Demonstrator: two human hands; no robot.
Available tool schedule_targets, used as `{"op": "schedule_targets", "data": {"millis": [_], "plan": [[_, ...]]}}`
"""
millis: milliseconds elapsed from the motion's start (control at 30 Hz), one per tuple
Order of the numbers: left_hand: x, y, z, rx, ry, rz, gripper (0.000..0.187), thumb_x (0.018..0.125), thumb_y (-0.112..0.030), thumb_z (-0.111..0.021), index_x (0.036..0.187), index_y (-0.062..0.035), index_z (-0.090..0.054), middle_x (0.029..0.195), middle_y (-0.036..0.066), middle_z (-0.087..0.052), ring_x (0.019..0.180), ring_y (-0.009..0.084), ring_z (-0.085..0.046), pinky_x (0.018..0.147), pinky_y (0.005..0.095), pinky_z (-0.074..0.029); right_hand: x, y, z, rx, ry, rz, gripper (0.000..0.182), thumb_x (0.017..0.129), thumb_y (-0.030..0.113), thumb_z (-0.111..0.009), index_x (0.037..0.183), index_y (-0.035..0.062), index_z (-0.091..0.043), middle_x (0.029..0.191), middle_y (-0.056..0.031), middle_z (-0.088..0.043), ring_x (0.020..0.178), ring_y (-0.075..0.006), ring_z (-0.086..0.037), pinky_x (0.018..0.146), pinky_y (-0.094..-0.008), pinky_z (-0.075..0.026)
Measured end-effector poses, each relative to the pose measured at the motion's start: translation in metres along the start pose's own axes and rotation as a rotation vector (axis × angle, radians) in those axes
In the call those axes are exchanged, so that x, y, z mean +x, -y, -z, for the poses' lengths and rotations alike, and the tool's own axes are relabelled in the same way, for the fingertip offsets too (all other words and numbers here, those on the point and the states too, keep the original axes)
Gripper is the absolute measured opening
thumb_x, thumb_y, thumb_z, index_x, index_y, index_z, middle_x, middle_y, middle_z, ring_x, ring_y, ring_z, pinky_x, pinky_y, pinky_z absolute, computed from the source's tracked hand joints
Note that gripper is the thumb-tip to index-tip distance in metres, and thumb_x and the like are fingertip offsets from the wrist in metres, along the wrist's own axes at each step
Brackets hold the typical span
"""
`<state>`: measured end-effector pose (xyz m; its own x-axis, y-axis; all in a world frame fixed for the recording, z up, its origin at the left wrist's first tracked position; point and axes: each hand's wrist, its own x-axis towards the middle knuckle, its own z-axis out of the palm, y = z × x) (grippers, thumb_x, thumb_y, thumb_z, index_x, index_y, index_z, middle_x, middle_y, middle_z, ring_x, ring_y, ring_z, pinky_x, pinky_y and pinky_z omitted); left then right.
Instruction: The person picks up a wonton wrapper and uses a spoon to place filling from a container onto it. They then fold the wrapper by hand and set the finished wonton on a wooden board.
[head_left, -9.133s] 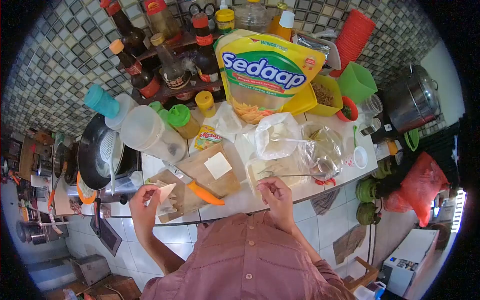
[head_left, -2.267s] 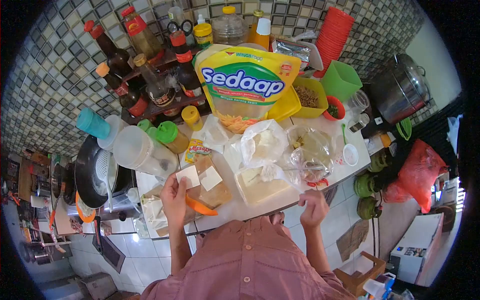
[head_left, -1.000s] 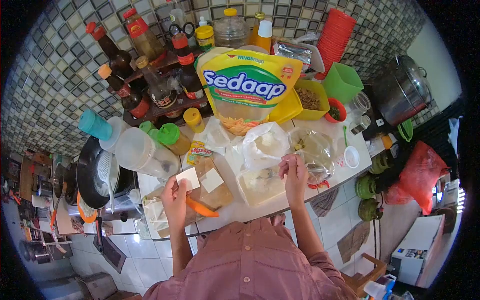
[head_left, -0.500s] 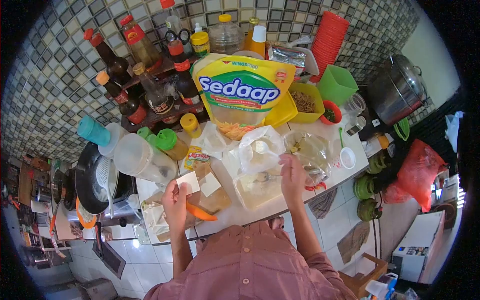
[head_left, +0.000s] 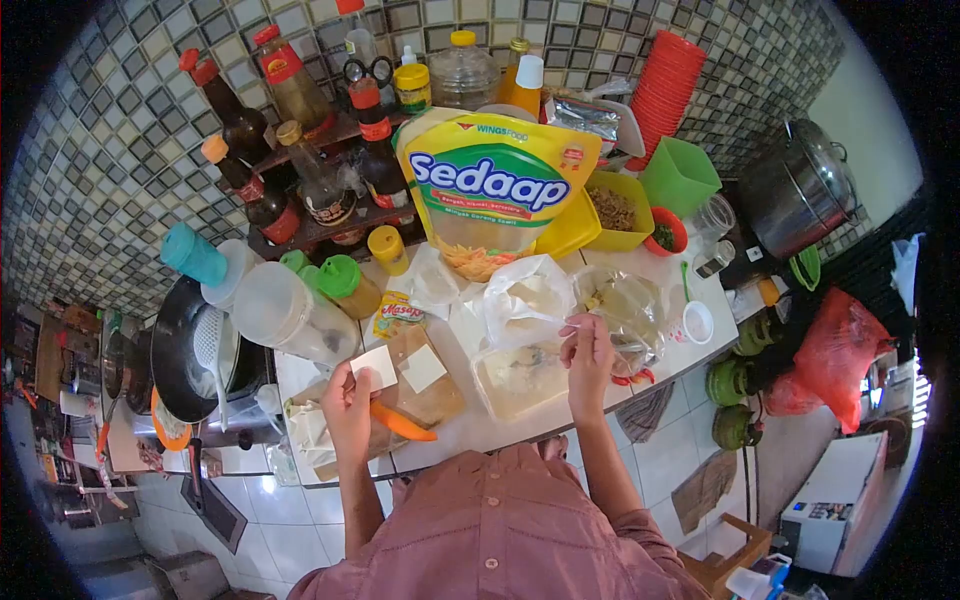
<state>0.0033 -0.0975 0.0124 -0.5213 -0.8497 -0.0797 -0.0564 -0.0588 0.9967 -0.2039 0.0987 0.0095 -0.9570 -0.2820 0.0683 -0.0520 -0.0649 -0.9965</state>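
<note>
My left hand (head_left: 348,402) pinches a pale, thin square sheet (head_left: 373,367) by its lower edge, above a wooden cutting board (head_left: 440,398). A similar pale square (head_left: 422,369) lies on the board. The orange knife handle (head_left: 403,423) shows beside that hand; its blade is hidden. My right hand (head_left: 588,365) is raised with its fingers curled together, between a white plastic bag (head_left: 528,298) and a clear plastic bag (head_left: 632,318). What its fingertips hold, if anything, cannot be made out. Below the white bag sits a shallow tray (head_left: 520,385) with whitish contents.
A large Sedaap pouch (head_left: 490,190) stands at the back of the counter. Sauce bottles (head_left: 232,115) crowd the rack at left, above a black wok (head_left: 180,350). To the right are a yellow container (head_left: 622,235), a red bowl (head_left: 667,232) and a steel pot (head_left: 800,190).
My right hand has lowered slightly, its fingers closer together. The white spoon seen in the white bag is no longer clearly visible. My left hand keeps holding the square sheet.
</note>
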Motion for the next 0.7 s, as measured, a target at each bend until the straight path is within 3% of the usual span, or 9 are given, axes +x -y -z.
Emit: {"op": "schedule_targets", "data": {"millis": [433,500,533,567,600,633,667,700], "plan": [[0.000,-0.003,-0.003,0.154,0.033,-0.046,0.018,0.085,-0.003,-0.054,0.102,0.0038,-0.054,0.086,0.003,-0.060,0.076,0.0055,-0.053,0.068,0.0188,-0.043,-0.032,0.034,0.037,0.039,-0.202,0.180,0.023,0.095,0.012,-0.033,0.086,-0.0008,-0.050,0.069,-0.0054,-0.052,0.050,-0.0063,-0.039,0.046,-0.0202,-0.031],[0.000,-0.003,-0.003,0.208,0.050,-0.041,0.018,0.085,-0.003,-0.054,0.102,0.0039,-0.054,0.087,0.004,-0.060,0.077,0.0055,-0.054,0.068,0.0189,-0.043,-0.043,0.032,0.053,-0.217,-0.132,0.492,0.023,0.093,0.010,-0.034,0.083,-0.0011,-0.052,0.066,-0.0069,-0.052,0.050,-0.0093,-0.042,0.047,-0.0225,-0.034],[0.001,-0.003,-0.003,0.260,0.068,-0.042,0.018,0.084,-0.003,-0.055,0.101,0.0040,-0.054,0.087,0.004,-0.060,0.078,0.0056,-0.054,0.069,0.0191,-0.043,-0.048,0.024,0.066,-0.379,-0.047,0.591,0.009,0.083,0.003,-0.046,0.080,0.0007,-0.054,0.065,-0.0074,-0.053,0.051,-0.0146,-0.048,0.048,-0.0262,-0.038],[0.001,-0.003,-0.004,0.259,0.067,-0.038,0.018,0.084,-0.003,-0.055,0.101,0.0040,-0.054,0.087,0.004,-0.060,0.078,0.0056,-0.054,0.069,0.0191,-0.043,-0.047,0.030,0.065,-0.380,-0.044,0.590,0.009,0.083,0.003,-0.046,0.080,0.0007,-0.054,0.065,-0.0074,-0.053,0.051,-0.0146,-0.048,0.048,-0.0262,-0.038],[0.001,-0.002,-0.005,0.243,0.075,-0.050,0.019,0.084,-0.003,-0.055,0.102,0.0040,-0.054,0.087,0.004,-0.060,0.077,0.0056,-0.054,0.068,0.0191,-0.043,-0.046,0.041,0.064,-0.530,0.122,0.762,0.005,0.076,0.001,-0.050,0.080,0.0018,-0.054,0.066,-0.0071,-0.054,0.052,-0.0170,-0.050,0.048,-0.0277,-0.039],[0.001,-0.001,-0.007,0.227,0.084,-0.062,0.019,0.084,-0.004,-0.055,0.102,0.0041,-0.054,0.088,0.005,-0.060,0.076,0.0057,-0.054,0.067,0.0191,-0.044,-0.047,0.047,0.062,-0.679,0.291,0.931,0.011,0.069,0.000,-0.055,0.079,0.0029,-0.055,0.067,-0.0067,-0.056,0.052,-0.0194,-0.052,0.047,-0.0293,-0.041],[0.000,-0.003,-0.009,0.227,0.087,-0.061,0.019,0.084,-0.004,-0.055,0.102,0.0041,-0.054,0.088,0.005,-0.060,0.076,0.0057,-0.054,0.067,0.0191,-0.044,-0.049,0.046,0.062,-0.702,0.310,0.942,0.021,0.059,0.000,-0.058,0.079,0.0044,-0.055,0.069,-0.0054,-0.058,0.053,-0.0210,-0.053,0.046,-0.0312,-0.041],[0.000,-0.005,-0.012,0.195,0.093,-0.046,0.020,0.084,-0.004,-0.055,0.102,0.0036,-0.055,0.086,0.004,-0.061,0.074,0.0057,-0.054,0.065,0.0195,-0.044,-0.050,0.044,0.063,-0.703,0.309,0.940,0.021,0.059,0.000,-0.058,0.079,0.0044,-0.055,0.069,-0.0054,-0.058,0.053,-0.0210,-0.053,0.046,-0.0312,-0.041]]}}
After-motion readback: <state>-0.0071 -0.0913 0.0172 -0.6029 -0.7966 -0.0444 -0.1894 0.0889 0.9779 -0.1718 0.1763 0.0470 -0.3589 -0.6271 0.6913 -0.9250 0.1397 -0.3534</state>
